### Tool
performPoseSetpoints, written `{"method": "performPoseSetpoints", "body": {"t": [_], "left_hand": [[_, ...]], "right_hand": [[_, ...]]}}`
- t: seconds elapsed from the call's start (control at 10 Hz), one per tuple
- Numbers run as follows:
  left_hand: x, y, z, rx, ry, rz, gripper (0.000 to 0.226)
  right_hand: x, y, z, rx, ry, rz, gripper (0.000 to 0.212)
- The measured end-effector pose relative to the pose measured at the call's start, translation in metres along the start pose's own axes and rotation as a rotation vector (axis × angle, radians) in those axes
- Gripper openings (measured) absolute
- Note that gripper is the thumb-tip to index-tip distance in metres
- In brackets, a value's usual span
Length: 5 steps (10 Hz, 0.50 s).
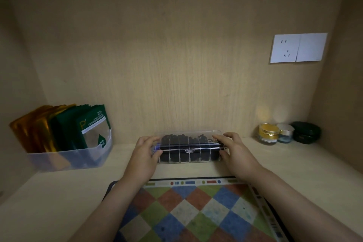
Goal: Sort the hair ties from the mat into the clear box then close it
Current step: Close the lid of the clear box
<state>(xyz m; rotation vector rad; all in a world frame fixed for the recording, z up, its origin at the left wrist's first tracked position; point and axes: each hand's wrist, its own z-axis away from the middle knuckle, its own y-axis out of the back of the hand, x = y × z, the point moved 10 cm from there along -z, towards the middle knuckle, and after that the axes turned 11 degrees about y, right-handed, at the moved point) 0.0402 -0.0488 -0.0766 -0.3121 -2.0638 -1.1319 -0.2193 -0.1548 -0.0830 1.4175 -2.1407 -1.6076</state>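
Note:
A long clear box (pixel 189 148) with several dividers stands on the shelf against the back wall, its lid down. Black hair ties (pixel 184 157) fill its compartments. My left hand (pixel 144 156) grips the box's left end, fingers on the lid and thumb at the front. My right hand (pixel 234 151) grips the right end the same way. The checkered mat (pixel 196 212) lies in front of the box, and no hair ties show on it.
A translucent bin (pixel 64 158) with gold and green packets stands at the left. Two small jars (pixel 268 133) and a dark round case (pixel 305 132) sit at the back right. A white wall socket (pixel 298 47) is on the back panel.

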Motion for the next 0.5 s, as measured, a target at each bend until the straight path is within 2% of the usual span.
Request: {"method": "performPoseSetpoints", "body": {"t": [0.2, 0.4, 0.5], "left_hand": [[-0.004, -0.006, -0.018, -0.015, 0.032, -0.025, 0.046], [-0.003, -0.014, -0.014, -0.103, 0.033, -0.075, 0.060], [0.002, -0.007, -0.010, -0.090, 0.019, -0.069, 0.066]], "right_hand": [[0.009, -0.015, -0.016, -0.060, -0.044, -0.045, 0.063], [0.011, -0.022, -0.019, -0.102, -0.046, -0.103, 0.075], [0.007, -0.015, -0.017, -0.090, -0.045, -0.138, 0.083]]}}
